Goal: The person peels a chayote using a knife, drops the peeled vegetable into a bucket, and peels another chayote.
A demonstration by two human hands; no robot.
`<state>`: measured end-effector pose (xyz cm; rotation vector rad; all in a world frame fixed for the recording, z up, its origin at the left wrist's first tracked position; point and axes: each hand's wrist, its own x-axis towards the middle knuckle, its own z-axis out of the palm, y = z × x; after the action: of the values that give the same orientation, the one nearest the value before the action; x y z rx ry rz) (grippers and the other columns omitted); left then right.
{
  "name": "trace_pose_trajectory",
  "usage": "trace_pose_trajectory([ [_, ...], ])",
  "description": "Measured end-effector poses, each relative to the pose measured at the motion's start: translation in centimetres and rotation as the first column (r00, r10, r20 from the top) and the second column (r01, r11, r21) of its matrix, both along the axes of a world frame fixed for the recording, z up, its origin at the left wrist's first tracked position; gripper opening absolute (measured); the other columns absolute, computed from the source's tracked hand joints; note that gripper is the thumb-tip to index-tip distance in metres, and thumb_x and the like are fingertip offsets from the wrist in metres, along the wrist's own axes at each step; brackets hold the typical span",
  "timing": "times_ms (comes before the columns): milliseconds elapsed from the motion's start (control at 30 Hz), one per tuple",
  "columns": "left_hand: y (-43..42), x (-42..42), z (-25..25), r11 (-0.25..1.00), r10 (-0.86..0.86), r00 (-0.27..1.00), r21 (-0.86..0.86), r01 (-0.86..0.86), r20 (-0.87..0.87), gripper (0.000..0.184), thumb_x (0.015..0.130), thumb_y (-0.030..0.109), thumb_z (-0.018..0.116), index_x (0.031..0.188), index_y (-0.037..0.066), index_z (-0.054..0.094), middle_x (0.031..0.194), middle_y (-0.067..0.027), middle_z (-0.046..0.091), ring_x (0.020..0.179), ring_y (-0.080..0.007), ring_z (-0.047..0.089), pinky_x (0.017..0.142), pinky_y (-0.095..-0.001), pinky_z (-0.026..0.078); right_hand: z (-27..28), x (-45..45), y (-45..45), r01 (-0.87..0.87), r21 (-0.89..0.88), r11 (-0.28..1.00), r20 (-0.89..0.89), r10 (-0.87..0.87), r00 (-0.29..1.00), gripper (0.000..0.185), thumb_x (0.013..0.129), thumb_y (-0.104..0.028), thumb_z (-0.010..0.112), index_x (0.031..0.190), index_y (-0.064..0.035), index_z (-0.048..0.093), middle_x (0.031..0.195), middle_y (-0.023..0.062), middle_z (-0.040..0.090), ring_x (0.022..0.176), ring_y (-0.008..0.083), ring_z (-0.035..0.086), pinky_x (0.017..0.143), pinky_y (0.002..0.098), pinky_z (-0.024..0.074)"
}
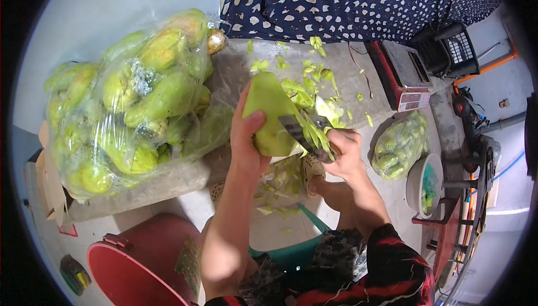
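My left hand (pixel 246 132) is wrapped round a large, pale green peeled fruit (pixel 268 110), holding it upright over the counter's front edge. In my right hand (pixel 346 152) is a dark, wide-bladed peeling tool (pixel 305 138), its blade against or very near the fruit's right side. Green peel strips (pixel 314 129) cling to the blade. Behind the hands, more peelings (pixel 302 96) lie scattered on the grey counter (pixel 232 56).
A clear plastic bag of green fruit (pixel 162 98) fills the counter's left. At right are a red scale (pixel 400 76), black basket (pixel 448 48), smaller bag (pixel 400 143) and white bucket (pixel 414 188). A red bin (pixel 140 261) stands lower left; peelings (pixel 283 182) litter the floor.
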<state>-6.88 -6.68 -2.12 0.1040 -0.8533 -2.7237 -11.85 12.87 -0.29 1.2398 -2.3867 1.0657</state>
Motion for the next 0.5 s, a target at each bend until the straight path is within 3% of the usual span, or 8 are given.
trace_pose_trajectory([
  [67, 0.3, 0.2, 0.6, 0.999, -0.044, 0.999, -0.029, 0.044, 0.0, 0.073, 0.082, 0.037, 0.056, 0.144, 0.005, 0.036, 0.126, -0.0161, 0.056, 0.112, -0.0281, 0.059, 0.097, -0.041, 0.048, -0.4, 0.0, 0.0, 0.003, -0.022, 1.0, 0.004, -0.003, 1.0, 0.024, 0.067, -0.01, 0.07, 0.062, -0.0025, 0.047, 0.05, 0.0105, 0.041, 0.044, 0.0288, 0.043, 0.044, 0.0349, 0.0371],
  [167, 0.3, 0.3, 0.9, 0.996, -0.061, 0.998, -0.057, 0.062, 0.018, 0.076, 0.08, 0.036, 0.058, 0.145, 0.004, 0.035, 0.129, -0.0164, 0.054, 0.114, -0.028, 0.058, 0.099, -0.0414, 0.048, -2.4, -1.3, 0.6, 0.146, 0.077, 0.986, 0.091, -0.153, 0.984, 0.024, 0.065, -0.011, 0.07, 0.063, -0.0034, 0.048, 0.051, 0.0102, 0.041, 0.044, 0.0282, 0.044, 0.044, 0.0347, 0.0371],
  [300, 0.7, 0.2, 0.3, 0.996, -0.086, 0.996, -0.003, 0.086, -0.03, 0.076, 0.08, 0.032, 0.059, 0.146, 0.003, 0.034, 0.132, -0.0166, 0.053, 0.118, -0.0283, 0.057, 0.1, -0.0416, 0.048, -0.5, -0.4, 0.7, 0.03, 0.011, 0.999, 0.051, -0.03, 0.998, 0.027, 0.064, -0.011, 0.072, 0.062, -0.0037, 0.046, 0.052, 0.0104, 0.041, 0.044, 0.0281, 0.042, 0.045, 0.0359, 0.0361],
  [400, 0.9, 0.3, 0.6, 0.994, -0.109, 0.993, 0.032, 0.108, 0.041, 0.077, 0.079, 0.028, 0.06, 0.146, 0.002, 0.033, 0.133, -0.0163, 0.052, 0.12, -0.0285, 0.056, 0.101, -0.0412, 0.048, 0.6, 0.2, 0.5, -0.083, -0.064, 0.994, 0.011, 0.084, 0.996, 0.027, 0.062, -0.01, 0.071, 0.063, -0.0041, 0.045, 0.052, 0.0099, 0.037, 0.044, 0.0283, 0.039, 0.044, 0.0362, 0.0317],
  [500, 0.9, 0.2, 0.2, 0.993, -0.117, 0.993, 0.012, 0.117, -0.011, 0.079, 0.078, 0.028, 0.061, 0.147, 0.002, 0.032, 0.134, -0.0171, 0.051, 0.119, -0.0283, 0.056, 0.1, -0.0408, 0.048, -0.6, -0.4, 1.2, 0.011, 0.022, 1.0, 0.044, -0.012, 0.999, 0.025, 0.063, -0.01, 0.071, 0.063, -0.0033, 0.047, 0.052, 0.0113, 0.039, 0.044, 0.0292, 0.04, 0.044, 0.0365, 0.0338],
])
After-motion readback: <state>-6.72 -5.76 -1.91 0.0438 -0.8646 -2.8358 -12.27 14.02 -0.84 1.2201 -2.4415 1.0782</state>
